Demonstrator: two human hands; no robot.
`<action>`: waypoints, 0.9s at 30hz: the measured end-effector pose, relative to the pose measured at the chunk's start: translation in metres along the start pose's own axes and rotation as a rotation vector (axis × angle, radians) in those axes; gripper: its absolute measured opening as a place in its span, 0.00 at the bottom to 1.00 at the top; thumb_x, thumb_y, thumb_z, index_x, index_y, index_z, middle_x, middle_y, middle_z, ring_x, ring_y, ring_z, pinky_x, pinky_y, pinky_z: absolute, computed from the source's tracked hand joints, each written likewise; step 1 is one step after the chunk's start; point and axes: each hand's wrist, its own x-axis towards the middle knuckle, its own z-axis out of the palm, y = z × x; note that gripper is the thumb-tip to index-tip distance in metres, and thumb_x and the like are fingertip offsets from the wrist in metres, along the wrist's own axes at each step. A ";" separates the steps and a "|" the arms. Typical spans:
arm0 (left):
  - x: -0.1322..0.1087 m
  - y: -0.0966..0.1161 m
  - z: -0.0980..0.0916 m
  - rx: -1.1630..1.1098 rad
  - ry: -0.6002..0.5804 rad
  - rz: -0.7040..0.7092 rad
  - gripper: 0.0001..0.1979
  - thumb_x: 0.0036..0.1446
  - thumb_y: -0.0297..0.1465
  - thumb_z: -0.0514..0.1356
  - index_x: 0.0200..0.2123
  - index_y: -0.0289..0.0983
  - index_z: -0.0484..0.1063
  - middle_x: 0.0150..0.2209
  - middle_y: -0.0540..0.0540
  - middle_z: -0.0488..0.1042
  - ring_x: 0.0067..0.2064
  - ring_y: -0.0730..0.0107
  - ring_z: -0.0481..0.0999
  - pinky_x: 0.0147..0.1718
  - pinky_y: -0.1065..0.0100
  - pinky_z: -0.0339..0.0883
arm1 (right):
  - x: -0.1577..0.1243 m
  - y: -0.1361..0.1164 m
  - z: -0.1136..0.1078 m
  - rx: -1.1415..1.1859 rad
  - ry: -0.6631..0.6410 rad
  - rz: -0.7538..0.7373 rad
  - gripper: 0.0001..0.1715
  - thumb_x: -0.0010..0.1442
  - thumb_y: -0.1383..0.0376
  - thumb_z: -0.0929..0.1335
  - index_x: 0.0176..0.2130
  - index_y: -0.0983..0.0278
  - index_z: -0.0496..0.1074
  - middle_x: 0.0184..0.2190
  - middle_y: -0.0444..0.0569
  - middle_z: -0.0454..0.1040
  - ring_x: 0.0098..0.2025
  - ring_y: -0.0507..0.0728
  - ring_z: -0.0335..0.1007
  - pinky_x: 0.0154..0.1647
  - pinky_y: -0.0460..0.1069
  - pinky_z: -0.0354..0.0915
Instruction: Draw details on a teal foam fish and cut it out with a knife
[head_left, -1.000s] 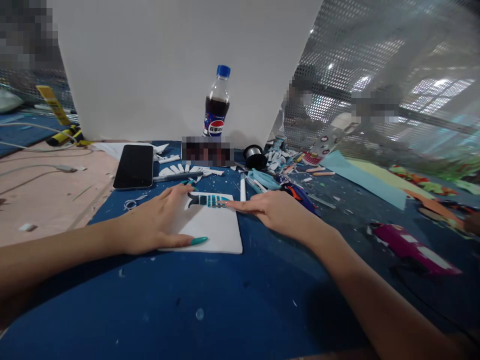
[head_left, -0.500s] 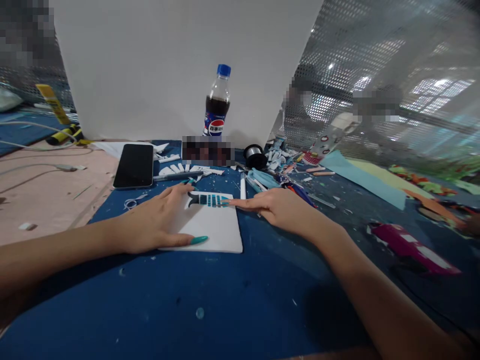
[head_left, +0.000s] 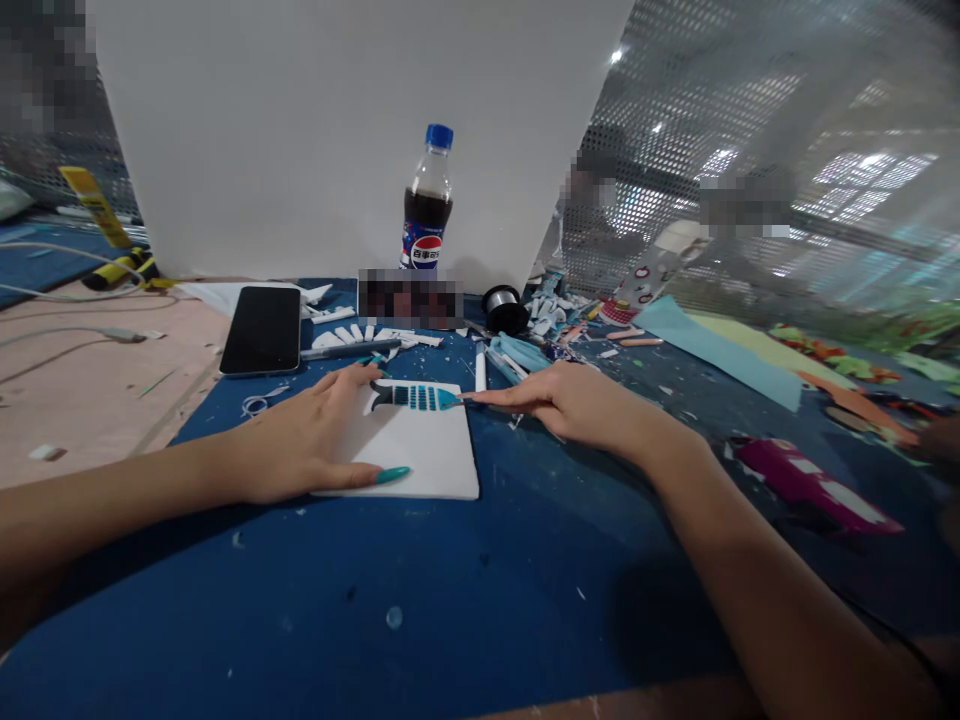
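A white, thick rectangular sheet [head_left: 420,460] lies flat on the blue work surface in front of me. Near its far edge is a fish-shaped blue figure [head_left: 422,398], with a dark curved tail at left, rows of small blue blocks and a lighter blue head at right. My left hand [head_left: 307,440] rests on the left part of the sheet, fingers spread, the thumb with a long teal nail pointing right. From the right, my right hand [head_left: 577,405] reaches in with its index finger stretched out, the tip at the figure's head. Its other fingers curl underneath, partly hidden; I see nothing held.
Behind the sheet are a black phone [head_left: 262,330], a pen [head_left: 351,350], white scraps [head_left: 367,333], a cola bottle [head_left: 427,205] and a wire spool [head_left: 504,310]. Blue strips [head_left: 517,357] lie behind my right hand. Coloured sheets [head_left: 720,350] and a magenta object [head_left: 817,485] are at right.
The view has shifted slightly, so everything sits a little further left. My right fingertip has moved slightly right along the figure, showing more of its light blue head. My left hand stays on the sheet.
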 end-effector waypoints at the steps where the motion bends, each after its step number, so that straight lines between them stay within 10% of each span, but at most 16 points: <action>1: 0.000 -0.001 0.001 0.006 0.002 0.003 0.51 0.53 0.57 0.56 0.70 0.41 0.36 0.70 0.33 0.46 0.66 0.35 0.57 0.56 0.41 0.63 | 0.000 -0.001 0.000 0.007 -0.007 0.001 0.37 0.60 0.78 0.58 0.61 0.48 0.68 0.20 0.43 0.70 0.20 0.51 0.50 0.26 0.47 0.52; 27: 0.000 0.003 -0.001 0.012 -0.016 -0.024 0.51 0.53 0.59 0.55 0.70 0.40 0.37 0.71 0.35 0.45 0.66 0.35 0.57 0.56 0.40 0.62 | 0.001 -0.009 -0.001 0.022 -0.021 -0.015 0.37 0.61 0.78 0.60 0.60 0.48 0.68 0.27 0.45 0.76 0.23 0.52 0.58 0.29 0.47 0.56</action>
